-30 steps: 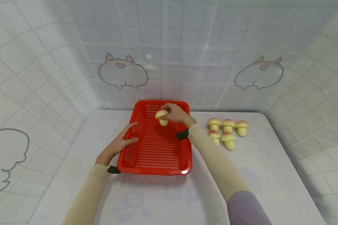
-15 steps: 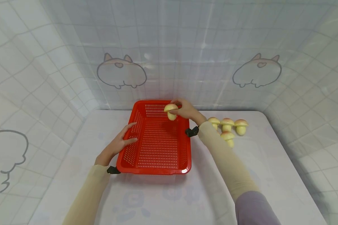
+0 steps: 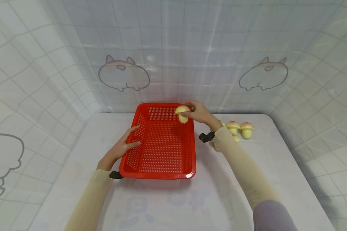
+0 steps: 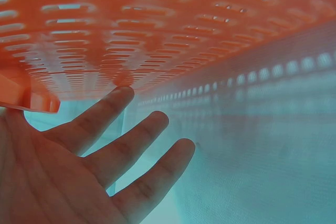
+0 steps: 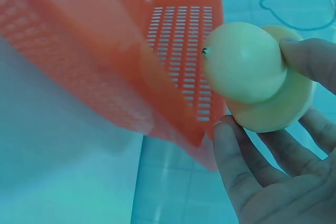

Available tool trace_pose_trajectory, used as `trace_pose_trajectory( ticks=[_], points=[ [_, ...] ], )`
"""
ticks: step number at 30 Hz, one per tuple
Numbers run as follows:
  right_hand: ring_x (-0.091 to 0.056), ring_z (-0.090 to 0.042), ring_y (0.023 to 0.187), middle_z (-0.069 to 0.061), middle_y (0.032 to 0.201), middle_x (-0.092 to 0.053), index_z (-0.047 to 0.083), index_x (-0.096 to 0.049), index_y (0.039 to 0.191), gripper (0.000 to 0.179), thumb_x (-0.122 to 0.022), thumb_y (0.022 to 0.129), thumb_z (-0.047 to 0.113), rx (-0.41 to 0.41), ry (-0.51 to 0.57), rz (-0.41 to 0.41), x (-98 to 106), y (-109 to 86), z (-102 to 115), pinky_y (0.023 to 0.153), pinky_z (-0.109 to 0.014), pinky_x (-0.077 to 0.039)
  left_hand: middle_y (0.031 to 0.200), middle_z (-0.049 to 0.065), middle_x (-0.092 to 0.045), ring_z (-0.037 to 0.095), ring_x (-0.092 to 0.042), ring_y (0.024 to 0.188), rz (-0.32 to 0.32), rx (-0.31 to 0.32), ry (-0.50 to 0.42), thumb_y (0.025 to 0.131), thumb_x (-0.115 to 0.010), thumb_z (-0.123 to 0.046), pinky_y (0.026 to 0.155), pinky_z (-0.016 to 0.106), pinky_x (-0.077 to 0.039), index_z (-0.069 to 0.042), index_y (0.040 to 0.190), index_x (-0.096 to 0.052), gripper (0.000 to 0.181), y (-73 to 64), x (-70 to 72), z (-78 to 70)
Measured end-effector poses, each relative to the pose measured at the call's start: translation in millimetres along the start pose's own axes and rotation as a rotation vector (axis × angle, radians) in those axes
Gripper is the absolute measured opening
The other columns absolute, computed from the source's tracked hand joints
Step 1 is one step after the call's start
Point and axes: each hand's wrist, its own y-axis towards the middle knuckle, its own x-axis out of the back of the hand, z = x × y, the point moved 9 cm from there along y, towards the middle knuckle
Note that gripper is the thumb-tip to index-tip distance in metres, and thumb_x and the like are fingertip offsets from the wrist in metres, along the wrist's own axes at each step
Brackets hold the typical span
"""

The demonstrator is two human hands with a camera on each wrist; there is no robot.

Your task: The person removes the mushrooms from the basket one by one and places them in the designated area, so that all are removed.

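Observation:
A red perforated plastic basket (image 3: 159, 175) stands on the table. My left hand (image 3: 119, 150) holds its left rim: thumb and index finger reach over the edge, while in the left wrist view the other fingers (image 4: 128, 156) spread below the rim, outside the wall. Over the basket's far right corner, my right hand (image 3: 201, 113) pinches a yellow toy mushroom (image 3: 183, 120) by its cap. In the right wrist view the rounded stem (image 5: 244, 61) faces the camera. Farther right lie several like mushrooms (image 3: 246, 130) with reddish caps, some partly hidden behind my right sleeve.
The pale table (image 3: 280, 179) extends to both sides of the basket. White tile-patterned sheets (image 3: 196, 73) with cartoon animal drawings rise along the back and both sides, the back one close behind the basket's far rim.
My right hand has carried the mushroom rightward and slightly back, from above the basket's inside to its far right corner. The left hand and basket stay in place.

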Motion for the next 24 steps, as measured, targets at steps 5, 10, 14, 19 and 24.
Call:
trace_pose_trajectory(
  ticks=[5,10,14,19,24],
  points=[
    [-0.061,-0.029,0.119,-0.01,0.133,-0.062,0.009,-0.059,0.138,0.048,-0.074,0.095,0.025,0.013,0.008,0.011,3,-11.7,-2,0.095,-0.044,-0.053,0.154,0.023,-0.033,0.04,-0.058,0.117,-0.002,0.006,-0.008,0.103,-0.06,-0.02,0.088,0.046,-0.061,-0.03,0.163,-0.021,0.073,-0.6,0.4,0.9],
    [-0.063,-0.031,0.12,-0.008,0.135,-0.061,0.011,-0.058,0.138,0.048,-0.074,0.095,0.023,0.006,0.066,0.003,6,-26.7,-3,0.097,-0.045,-0.054,0.153,0.023,-0.034,0.04,-0.058,0.117,-0.002,0.002,-0.013,0.103,-0.06,-0.02,0.087,0.045,-0.061,-0.03,0.163,-0.021,0.072,-0.9,1.0,1.6],
    [-0.063,-0.03,0.12,-0.007,0.137,-0.06,0.012,-0.057,0.14,0.049,-0.074,0.096,0.024,0.007,0.097,-0.007,7,-38.6,-7,0.097,-0.044,-0.054,0.153,0.024,-0.034,0.039,-0.058,0.116,-0.007,0.0,-0.007,0.103,-0.06,-0.021,0.088,0.045,-0.061,-0.031,0.163,-0.021,0.073,-2.5,1.6,1.7],
    [-0.062,-0.031,0.121,-0.008,0.138,-0.061,0.011,-0.057,0.141,0.048,-0.071,0.097,0.025,0.037,0.09,-0.039,12,-51.9,-13,0.099,-0.045,-0.053,0.152,0.023,-0.035,0.039,-0.058,0.116,-0.006,0.0,-0.016,0.103,-0.06,-0.021,0.087,0.047,-0.061,-0.03,0.163,-0.021,0.072,-3.7,0.8,1.3],
    [-0.062,-0.033,0.123,-0.01,0.14,-0.06,0.009,-0.057,0.141,0.048,-0.072,0.097,0.023,0.042,0.08,-0.062,19,-66.3,-20,0.105,-0.049,-0.05,0.152,0.024,-0.036,0.039,-0.059,0.116,-0.004,-0.013,-0.011,0.103,-0.06,-0.02,0.087,0.046,-0.061,-0.028,0.163,-0.02,0.073,-4.4,2.2,0.0]
  ],
)
